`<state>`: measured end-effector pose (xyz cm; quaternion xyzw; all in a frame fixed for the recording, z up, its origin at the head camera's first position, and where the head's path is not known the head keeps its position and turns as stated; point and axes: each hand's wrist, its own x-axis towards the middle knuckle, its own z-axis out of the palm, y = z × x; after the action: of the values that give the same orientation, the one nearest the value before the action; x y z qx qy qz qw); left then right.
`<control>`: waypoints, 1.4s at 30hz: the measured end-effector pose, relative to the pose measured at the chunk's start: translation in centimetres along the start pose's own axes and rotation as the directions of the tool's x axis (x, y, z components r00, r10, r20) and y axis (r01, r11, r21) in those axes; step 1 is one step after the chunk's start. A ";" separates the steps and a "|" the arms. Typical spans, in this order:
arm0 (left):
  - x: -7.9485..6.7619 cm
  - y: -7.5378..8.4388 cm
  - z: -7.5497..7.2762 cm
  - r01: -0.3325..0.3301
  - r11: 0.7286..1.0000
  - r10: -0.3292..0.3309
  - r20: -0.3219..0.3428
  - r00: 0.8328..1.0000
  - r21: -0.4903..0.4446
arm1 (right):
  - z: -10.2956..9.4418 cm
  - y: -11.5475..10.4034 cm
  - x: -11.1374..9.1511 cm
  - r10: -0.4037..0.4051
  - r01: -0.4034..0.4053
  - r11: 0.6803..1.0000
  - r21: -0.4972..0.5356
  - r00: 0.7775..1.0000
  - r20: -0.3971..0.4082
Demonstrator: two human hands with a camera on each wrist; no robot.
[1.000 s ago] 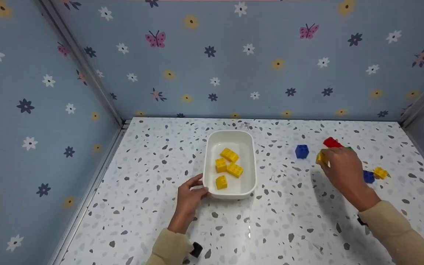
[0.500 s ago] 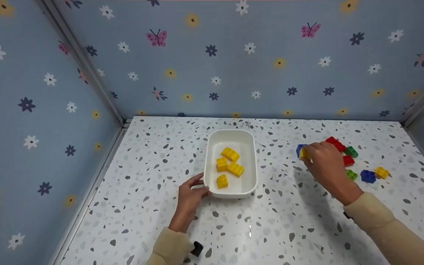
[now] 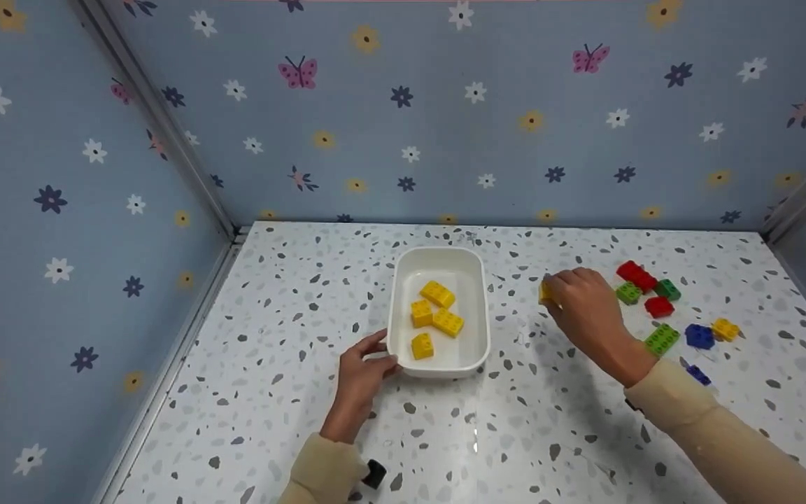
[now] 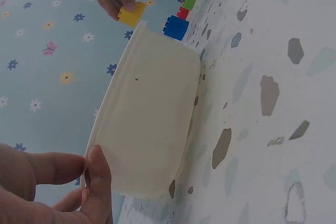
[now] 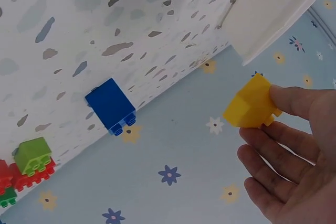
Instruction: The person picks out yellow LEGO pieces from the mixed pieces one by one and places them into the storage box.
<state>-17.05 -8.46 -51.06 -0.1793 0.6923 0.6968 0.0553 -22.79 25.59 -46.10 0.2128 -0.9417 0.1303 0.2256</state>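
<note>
A white plastic tub [image 3: 473,360] stands on the table with several yellow building bricks [image 3: 437,294] inside. At its near left corner my left hand [image 3: 362,371] pinches the rim between thumb and fingers; the left wrist view shows this hold on the tub wall [image 4: 152,103]. Right of the tub, my right hand [image 3: 588,308] holds a yellow brick [image 5: 253,100] raised above the table, pinched between thumb and fingertips. A blue brick [image 5: 111,106] stands on the table below that hand; in the head view the hand hides it.
Loose bricks lie to the right: red [image 3: 635,276], dark green [image 3: 667,289], light green [image 3: 662,339], blue [image 3: 700,336] and a yellow one [image 3: 725,328]. Flower-patterned panels [image 3: 431,119] enclose the speckled table [image 3: 291,294] at the back and sides.
My right hand has moved left with the yellow brick, passing over the blue brick towards the tub. More of the loose bricks show behind it. My left hand and the tub stay put.
</note>
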 end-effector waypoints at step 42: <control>0.1 -0.1 0.0 0.008 0.999 -0.008 0.003 1.000 0.045 | 3.8 -8.8 3.3 -0.196 0.202 0.979 -0.018 0.966 0.170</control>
<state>-17.08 -8.45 -51.19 -0.1798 0.7068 0.6812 0.0633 -22.85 15.47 -46.46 0.3122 -0.9334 0.0719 0.1615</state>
